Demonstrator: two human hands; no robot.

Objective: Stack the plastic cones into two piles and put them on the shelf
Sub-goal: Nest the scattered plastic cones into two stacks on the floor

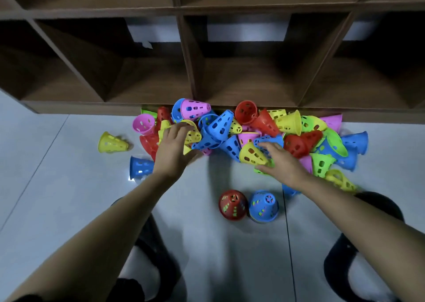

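No text, label, brand, number or sign is legible on the cones (230, 136), shelf (190, 71) or floor (57, 186).
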